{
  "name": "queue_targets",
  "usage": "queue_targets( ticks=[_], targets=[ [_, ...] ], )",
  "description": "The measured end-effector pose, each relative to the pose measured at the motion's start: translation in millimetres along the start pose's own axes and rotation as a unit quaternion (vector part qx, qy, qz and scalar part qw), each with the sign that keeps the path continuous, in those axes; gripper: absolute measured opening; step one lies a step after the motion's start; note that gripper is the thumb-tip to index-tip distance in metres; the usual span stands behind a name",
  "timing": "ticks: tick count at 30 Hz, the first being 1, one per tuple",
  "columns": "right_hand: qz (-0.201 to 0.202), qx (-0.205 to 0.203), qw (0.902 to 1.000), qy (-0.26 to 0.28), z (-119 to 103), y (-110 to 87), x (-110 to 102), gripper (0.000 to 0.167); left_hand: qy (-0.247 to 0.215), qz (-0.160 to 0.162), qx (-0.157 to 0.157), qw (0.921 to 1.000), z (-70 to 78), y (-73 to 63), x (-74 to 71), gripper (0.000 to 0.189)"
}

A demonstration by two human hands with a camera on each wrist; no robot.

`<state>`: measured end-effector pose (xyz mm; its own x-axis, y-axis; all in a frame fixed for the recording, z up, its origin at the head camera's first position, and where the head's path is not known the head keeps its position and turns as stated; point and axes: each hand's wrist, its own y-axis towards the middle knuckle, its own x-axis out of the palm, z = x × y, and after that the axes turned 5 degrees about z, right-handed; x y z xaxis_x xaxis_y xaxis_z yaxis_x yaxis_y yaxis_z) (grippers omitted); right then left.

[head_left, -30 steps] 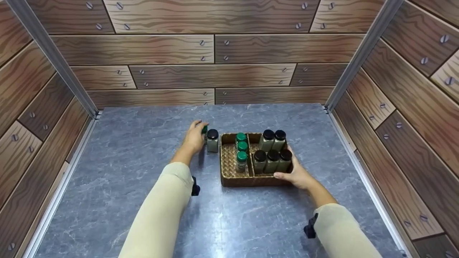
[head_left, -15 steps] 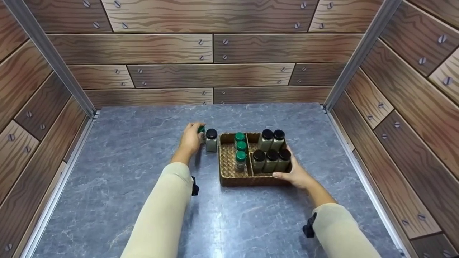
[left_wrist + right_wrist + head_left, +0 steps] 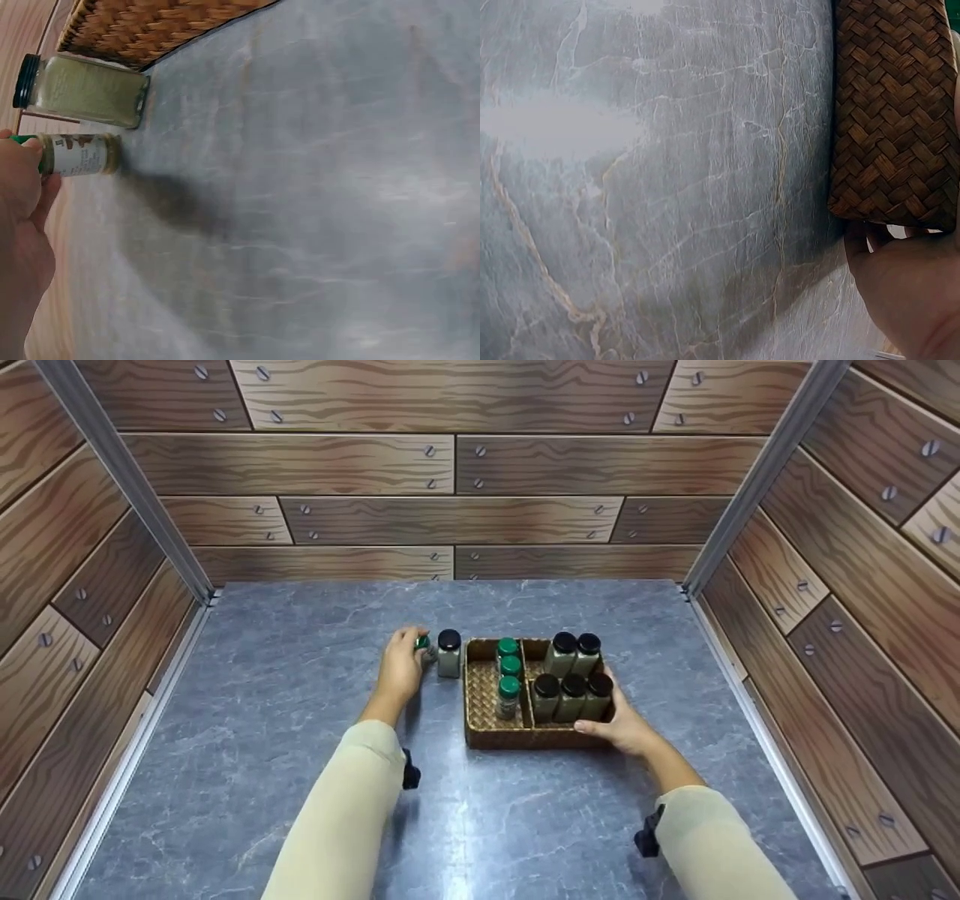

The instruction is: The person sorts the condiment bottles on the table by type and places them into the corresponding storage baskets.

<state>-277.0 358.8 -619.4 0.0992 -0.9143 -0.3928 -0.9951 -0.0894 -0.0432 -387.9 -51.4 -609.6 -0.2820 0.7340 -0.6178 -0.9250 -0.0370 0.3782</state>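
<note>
My left hand pinches a small spice jar with a green cap, fingers and thumb at the cap. Right beside it a larger square spice jar with a black cap stands on the table, just left of the woven basket. My right hand grips the basket's right end, thumb over the front wall; its other fingers are mostly hidden behind that end. Three green-capped jars stand along the divider in the left compartment. Several black-capped jars fill parts of the two right compartments.
The grey marbled table is enclosed by wood-patterned panels at the back and on both sides. Metal strips run along the table's side edges.
My left hand has closed round the green-capped jar and drawn slightly nearer to me, with the jar's cap lower beside the black-capped jar. The right hand and basket have stayed put.
</note>
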Motion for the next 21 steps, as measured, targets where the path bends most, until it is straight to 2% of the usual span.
queue_targets(
  ticks=[3, 5, 11, 16, 21],
  targets=[
    [-0.003, 0.005, 1.0, -0.008, -0.1, 0.1, 0.4, 0.133, -0.024, 0.036, 0.008, 0.999, -4.5, -12.6, 0.7, 0.031],
    [-0.003, 0.009, 0.9999, -0.011, 0.0, 0.3, 0.2, 0.134, -0.038, 0.047, 0.004, 0.9981, -5.8, -20.1, 0.2, 0.031],
    [-0.001, 0.011, 0.9998, -0.015, 0.4, 1.7, -1.4, 0.134, -0.064, 0.06, -0.017, 0.996, -2.4, -37.6, -2.9, 0.033],
    [-0.002, 0.009, 0.9999, -0.014, -0.2, 1.5, -1.5, 0.135, -0.087, 0.083, -0.021, 0.9925, 6.9, -49.7, -7.9, 0.033],
    [0.0, 0.009, 0.9999, -0.014, -0.2, 1.1, -0.5, 0.133, -0.106, 0.077, -0.023, 0.9912, 19.4, -60.5, -14.6, 0.035]
  ],
)
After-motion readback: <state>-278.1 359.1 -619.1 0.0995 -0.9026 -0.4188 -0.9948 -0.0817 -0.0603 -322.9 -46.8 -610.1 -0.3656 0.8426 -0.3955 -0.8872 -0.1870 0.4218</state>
